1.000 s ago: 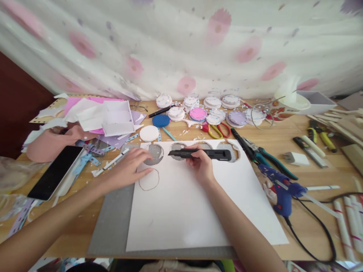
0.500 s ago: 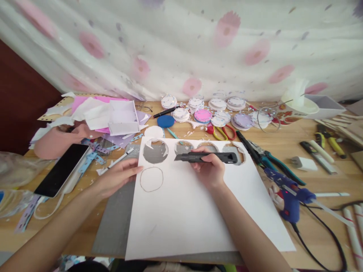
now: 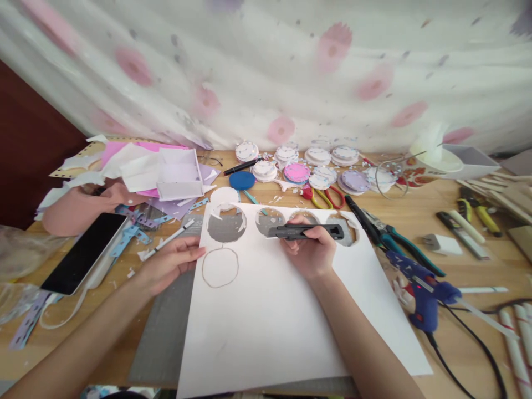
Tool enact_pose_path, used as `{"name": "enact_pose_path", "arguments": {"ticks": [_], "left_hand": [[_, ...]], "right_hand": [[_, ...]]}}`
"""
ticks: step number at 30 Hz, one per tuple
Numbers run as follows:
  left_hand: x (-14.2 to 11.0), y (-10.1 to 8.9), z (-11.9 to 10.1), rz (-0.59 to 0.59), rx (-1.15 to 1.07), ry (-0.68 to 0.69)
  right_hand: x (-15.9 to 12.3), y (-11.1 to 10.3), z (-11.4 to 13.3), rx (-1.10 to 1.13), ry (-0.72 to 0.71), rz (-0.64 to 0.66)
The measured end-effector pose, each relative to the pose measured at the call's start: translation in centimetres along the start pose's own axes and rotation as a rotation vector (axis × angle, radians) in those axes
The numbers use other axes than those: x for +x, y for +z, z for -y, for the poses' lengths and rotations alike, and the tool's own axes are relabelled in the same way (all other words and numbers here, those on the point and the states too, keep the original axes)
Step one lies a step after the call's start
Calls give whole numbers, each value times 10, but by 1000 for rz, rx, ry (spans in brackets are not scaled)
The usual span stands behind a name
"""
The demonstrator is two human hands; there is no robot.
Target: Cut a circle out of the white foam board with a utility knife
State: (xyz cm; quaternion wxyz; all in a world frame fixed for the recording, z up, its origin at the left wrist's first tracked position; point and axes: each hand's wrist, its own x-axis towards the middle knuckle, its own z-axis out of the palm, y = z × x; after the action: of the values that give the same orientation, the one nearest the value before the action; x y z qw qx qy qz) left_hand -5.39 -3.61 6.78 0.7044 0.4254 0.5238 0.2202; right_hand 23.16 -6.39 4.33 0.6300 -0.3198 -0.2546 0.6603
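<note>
And the left hand has come off the top of the white sheet to its left edge, while the sheet itself has slid toward the person, its near left corner now poking past the grey mat. Thumb and fingers of that left hand are closed on the edge, pinching it, right beside a pencilled-looking circle. Over on the other side, the right hand has the black cutter gripped between thumb and fingers, lying nearly level above the sheet, tip pointing left by the second of four round holes in the top row. Just beyond that row sit a white disc and a blue disc, with small stacks of discs behind. Out left, a phone; out right, teal-handled pliers and a blue glue gun beside the sheet.
</note>
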Motion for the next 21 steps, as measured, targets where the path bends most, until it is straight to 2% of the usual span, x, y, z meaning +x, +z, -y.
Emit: {"name": "enact_pose_path", "arguments": {"ticks": [4,9,16,21], "left_hand": [[-3,-5,6,-3,23,46],[0,-5,7,28,155,136],[12,3,6,38,245,201],[19,1,18,-18,321,240]], "right_hand": [[1,0,-3,10,9,7],[2,2,-10,-26,15,-14],[-1,4,-23,-190,-33,-57],[2,17,-40,-414,-128,-183]]}}
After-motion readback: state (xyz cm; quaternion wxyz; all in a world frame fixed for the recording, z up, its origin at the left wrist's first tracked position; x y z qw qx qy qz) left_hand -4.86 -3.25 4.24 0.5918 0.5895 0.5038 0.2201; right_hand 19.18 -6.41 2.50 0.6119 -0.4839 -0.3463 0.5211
